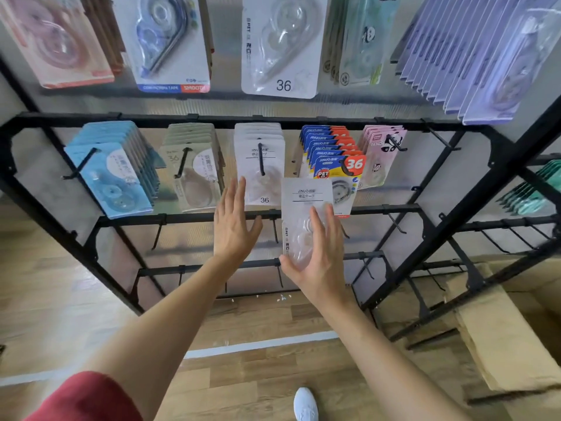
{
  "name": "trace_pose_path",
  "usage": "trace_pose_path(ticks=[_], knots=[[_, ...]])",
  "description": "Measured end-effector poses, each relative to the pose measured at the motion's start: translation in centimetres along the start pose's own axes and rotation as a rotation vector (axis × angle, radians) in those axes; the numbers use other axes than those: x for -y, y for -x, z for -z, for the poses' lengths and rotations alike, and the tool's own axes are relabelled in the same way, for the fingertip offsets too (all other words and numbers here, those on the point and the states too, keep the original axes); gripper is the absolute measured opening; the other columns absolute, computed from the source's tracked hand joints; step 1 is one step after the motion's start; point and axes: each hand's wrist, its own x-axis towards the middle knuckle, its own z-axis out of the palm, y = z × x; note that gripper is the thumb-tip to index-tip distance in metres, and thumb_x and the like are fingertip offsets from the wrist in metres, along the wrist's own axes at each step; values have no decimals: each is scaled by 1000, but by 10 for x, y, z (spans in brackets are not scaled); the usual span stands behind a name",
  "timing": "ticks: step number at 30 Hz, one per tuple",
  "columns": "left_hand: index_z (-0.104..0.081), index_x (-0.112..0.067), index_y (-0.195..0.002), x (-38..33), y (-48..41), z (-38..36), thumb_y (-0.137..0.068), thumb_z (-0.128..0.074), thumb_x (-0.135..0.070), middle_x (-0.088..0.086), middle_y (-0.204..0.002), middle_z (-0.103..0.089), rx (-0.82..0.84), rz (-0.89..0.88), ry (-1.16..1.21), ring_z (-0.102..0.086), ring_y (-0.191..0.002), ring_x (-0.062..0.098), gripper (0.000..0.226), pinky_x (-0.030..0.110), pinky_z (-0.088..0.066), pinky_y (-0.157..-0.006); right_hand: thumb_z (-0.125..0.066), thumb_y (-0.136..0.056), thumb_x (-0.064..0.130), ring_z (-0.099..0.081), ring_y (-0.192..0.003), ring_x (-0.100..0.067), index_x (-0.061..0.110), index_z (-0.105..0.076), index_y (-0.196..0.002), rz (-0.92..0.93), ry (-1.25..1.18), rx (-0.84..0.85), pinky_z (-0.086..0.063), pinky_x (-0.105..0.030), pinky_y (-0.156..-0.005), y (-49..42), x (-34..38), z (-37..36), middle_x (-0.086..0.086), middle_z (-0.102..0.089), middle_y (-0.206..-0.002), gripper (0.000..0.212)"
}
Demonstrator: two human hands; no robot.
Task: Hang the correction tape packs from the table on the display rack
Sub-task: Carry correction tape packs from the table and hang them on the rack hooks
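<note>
Single head-worn wide-angle view. Faces forward and down. Close ahead: display rack (212, 120), filling the upper frame; wooden floor (258, 375) below.

The right hand (317, 265) hid the low part of the white pack (306, 199). High on the rack (151, 118), the top packs (282, 41) were cut off.

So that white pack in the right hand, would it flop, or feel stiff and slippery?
Probably fairly stiff: the pack stands upright above the right hand without drooping. Likely light, since thumb and fingers alone hold it. Its glossy clear blister may be a bit slippery.
</note>
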Motion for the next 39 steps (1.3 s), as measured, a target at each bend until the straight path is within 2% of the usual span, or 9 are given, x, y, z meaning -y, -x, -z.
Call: trace_pose_path(ticks=[4, 8, 14, 20, 25, 28, 34, 36, 39], knots=[[-14, -16, -151, 20, 22, 15, -89, -59, -26, 11, -158, -17, 18, 0, -8, -17, -144, 30, 77, 46, -17, -117, -61, -76, 43, -21, -142, -41, 11, -28, -143, 94, 21, -22, -16, -44, -118, -1, 25, -6, -26, -25, -151, 82], [-17, -16, -151, 30, 36, 28, -88, -46, -42, 9, -158, -17, 37, -15, -14, -15, -145, 29, 74, 44, -14, -117, -60, -73, 46, -20, -141, -44, 17, -24, -145, 103, 118, 32, -23, -49, -110, -3, 41, -12, -22, -23, -154, 85], [-15, -20, -151, 38, 45, 34, -90, -59, -27, 6, -159, -14, 59, 24, 5, -14, -145, 27, 76, 44, -14, -117, -78, -65, 37, -25, -137, -49, 18, -24, -144, 97, 186, 50, -35, -56, -102, -11, 46, -22, -23, -25, -153, 98], [-18, -18, -151, 43, 49, 36, -91, -58, -28, 7, -158, -16, 70, 24, 44, -21, -143, 28, 73, 44, -22, -112, -79, -65, 36, -24, -138, -49, 20, -21, -144, 75, 172, 64, -37, -57, -100, -18, 49, -34, -22, -23, -153, 100], [-18, -17, -150, 45, 45, 31, -85, -47, -39, 8, -158, -17, 90, 46, 63, -21, -143, 28, 75, 44, -24, -111, -72, -67, 41, -26, -138, -46, 19, -24, -146, 63, 184, 57, -39, -56, -98, -13, 44, -41, -21, -24, -153, 95], [-21, -16, -150, 46, 42, 27, -85, -49, -35, 9, -157, -19, 90, 74, 82, -26, -141, 31, 73, 48, -28, -109, -67, -67, 41, -27, -137, -45, 20, -25, -145, 44, 156, 58, -41, -56, -95, -16, 41, -46, -20, -25, -153, 91], [-21, -16, -149, 48, 30, 20, -91, -58, -27, 11, -156, -20, 74, 76, 46, -21, -143, 30, 70, 46, -22, -113, -80, -65, 38, -29, -136, -49, 17, -26, -145, -4, 212, 149, -41, -58, -96, -57, 33, -64, -22, -27, -152, 99], [-20, -19, -150, 48, 25, 20, -91, -55, -31, 10, -157, -19, 79, 83, 42, -19, -143, 29, 70, 46, -22, -113, -79, -70, 39, -24, -138, -48, 14, -29, -148, -31, 236, 209, -38, -58, -99, -69, 32, -69, -21, -21, -154, 96], [-19, -20, -150, 48, 20, 19, -92, -57, -26, 9, -157, -19, 93, 99, 41, -18, -144, 27, 69, 46, -22, -113, -71, -79, 44, -9, -144, -42, 16, -18, -152, -57, 264, 310, -30, -52, -108, -86, 29, -75, -16, -6, -159, 94]])
